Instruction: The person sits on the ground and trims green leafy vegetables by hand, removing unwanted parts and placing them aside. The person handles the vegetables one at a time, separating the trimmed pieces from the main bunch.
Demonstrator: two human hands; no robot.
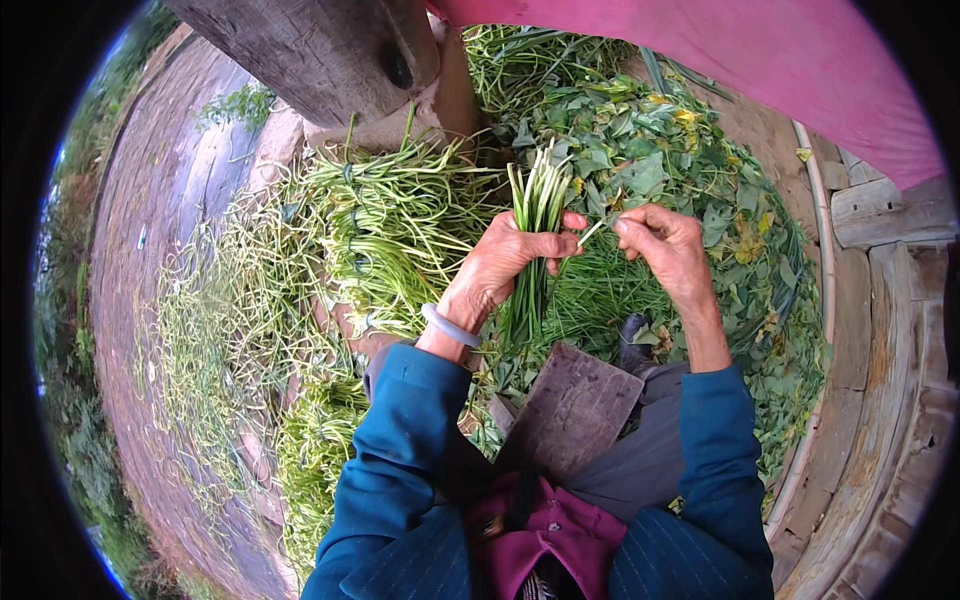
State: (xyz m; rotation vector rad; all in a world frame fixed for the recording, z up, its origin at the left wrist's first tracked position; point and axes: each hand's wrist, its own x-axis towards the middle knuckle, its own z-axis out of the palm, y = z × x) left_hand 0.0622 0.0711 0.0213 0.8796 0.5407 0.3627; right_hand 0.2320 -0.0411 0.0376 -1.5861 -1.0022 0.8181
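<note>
My left hand [517,251], with a pale bangle [450,325] at the wrist, is closed round an upright bunch of thin green stalks [541,187] with whitish cut ends pointing away from me. To its right, my right hand [660,244] pinches the tip of a single pale stalk [592,232] between thumb and forefinger; the stalk's other end meets the left fingers. Below the hands lies a heap of loose green stalks [607,289]. Tied bundles of stalks [375,240] lie in a row at the left, bound with dark ties.
A wooden post [322,60] on a stone base stands ahead. Leafy vines [750,225] are piled at the right beside a pole [821,225] and wooden planks [885,315]. Loose stems spread at left. A wooden board [577,405] lies between my legs. Pink cloth [712,45] hangs above.
</note>
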